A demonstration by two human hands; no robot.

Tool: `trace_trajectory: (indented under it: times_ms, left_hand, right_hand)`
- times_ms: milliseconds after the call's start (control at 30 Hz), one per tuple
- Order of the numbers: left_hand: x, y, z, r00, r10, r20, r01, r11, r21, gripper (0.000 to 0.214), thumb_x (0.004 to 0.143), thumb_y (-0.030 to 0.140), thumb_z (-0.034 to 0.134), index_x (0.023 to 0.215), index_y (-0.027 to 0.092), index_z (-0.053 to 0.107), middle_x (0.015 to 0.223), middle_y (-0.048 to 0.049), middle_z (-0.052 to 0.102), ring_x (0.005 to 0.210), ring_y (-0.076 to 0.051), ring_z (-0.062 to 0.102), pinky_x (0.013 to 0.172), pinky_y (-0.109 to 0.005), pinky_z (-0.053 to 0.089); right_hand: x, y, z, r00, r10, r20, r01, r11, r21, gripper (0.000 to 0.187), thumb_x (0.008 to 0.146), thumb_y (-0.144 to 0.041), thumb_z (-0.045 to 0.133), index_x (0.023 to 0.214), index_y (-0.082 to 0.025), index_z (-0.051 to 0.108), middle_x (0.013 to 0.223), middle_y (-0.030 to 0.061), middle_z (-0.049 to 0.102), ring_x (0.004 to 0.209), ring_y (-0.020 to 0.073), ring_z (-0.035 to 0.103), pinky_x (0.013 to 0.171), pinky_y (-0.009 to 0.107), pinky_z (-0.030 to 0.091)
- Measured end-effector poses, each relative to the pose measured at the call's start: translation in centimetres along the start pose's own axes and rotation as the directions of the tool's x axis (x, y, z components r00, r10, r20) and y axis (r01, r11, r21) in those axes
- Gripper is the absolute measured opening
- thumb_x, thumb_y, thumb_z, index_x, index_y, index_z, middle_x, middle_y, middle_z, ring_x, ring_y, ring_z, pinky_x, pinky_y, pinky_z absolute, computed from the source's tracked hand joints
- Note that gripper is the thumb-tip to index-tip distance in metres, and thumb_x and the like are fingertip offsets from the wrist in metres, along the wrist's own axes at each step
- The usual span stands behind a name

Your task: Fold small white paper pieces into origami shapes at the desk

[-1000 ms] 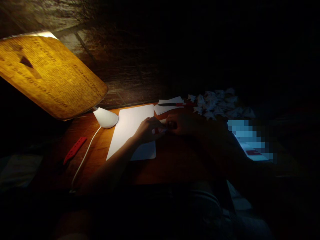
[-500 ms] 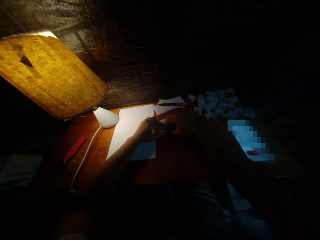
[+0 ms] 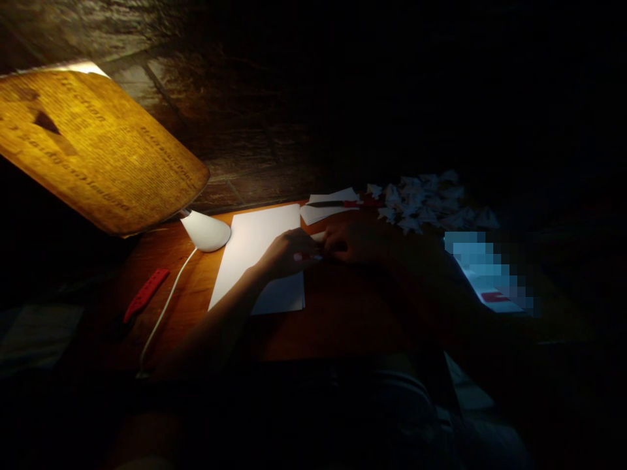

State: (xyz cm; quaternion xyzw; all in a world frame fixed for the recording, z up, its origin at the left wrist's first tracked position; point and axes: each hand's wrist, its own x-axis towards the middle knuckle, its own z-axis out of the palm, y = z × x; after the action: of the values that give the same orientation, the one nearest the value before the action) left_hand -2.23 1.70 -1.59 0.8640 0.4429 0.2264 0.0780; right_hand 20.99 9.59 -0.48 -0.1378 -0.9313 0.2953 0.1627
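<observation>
— Between your left hand (image 3: 288,251) and right hand (image 3: 351,243), what is held, and why so?

— A small paper piece (image 3: 318,236), gripped in the curled fingers of both my hands, probably to steady it from either side. Beneath my left hand lies a white sheet (image 3: 255,238); farther left, the lamp base (image 3: 208,233) stands close, presumably for light.

— Which way does the piece point?

— Its long axis seems to run crosswise, from hand to hand; my fingers hide its ends, so I cannot tell which leads.
</observation>
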Motion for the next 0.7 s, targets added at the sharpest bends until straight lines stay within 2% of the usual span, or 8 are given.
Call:
trace_trajectory:
  times_ms: [233,467,700]
  left_hand:
    - [-0.06,-0.05,-0.30,1.000,0.022,0.011,-0.022,0.998,-0.053,0.016,0.088,0.030,0.069,0.097,0.025,0.081,0.101,-0.0064,0.079,0.096,-0.021,0.069,0.087,-0.039,0.058]
    - [-0.12,0.05,-0.68,0.999,0.033,0.031,-0.032,0.999,-0.031,0.012,0.087,0.027,0.069,0.093,0.026,0.080,0.107,-0.0053,0.079,0.101,-0.022,0.070,0.089,-0.040,0.058]
    - [-0.01,0.23,-0.75,0.997,0.069,0.046,-0.071,0.996,0.047,0.017,0.090,0.029,0.068,0.102,0.030,0.080,0.115,-0.0037,0.078,0.110,-0.023,0.067,0.092,-0.043,0.056]
  right_hand:
    - [0.12,0.78,-0.08,0.999,-0.032,0.021,0.031,0.998,0.063,0.031,0.075,-0.002,0.059,0.088,-0.020,0.081,0.107,0.0043,0.074,0.092,0.0174,0.067,0.084,0.030,0.047]
    - [0.27,0.99,-0.07,1.000,-0.014,-0.011,0.016,0.992,0.126,0.020,0.077,-0.005,0.064,0.083,-0.018,0.077,0.094,0.0051,0.075,0.088,0.0183,0.067,0.082,0.031,0.049]
    - [0.08,0.33,-0.79,1.000,0.025,-0.009,-0.024,0.996,0.091,0.017,0.079,-0.011,0.067,0.086,-0.021,0.080,0.093,0.0034,0.075,0.087,0.0171,0.067,0.080,0.029,0.049]
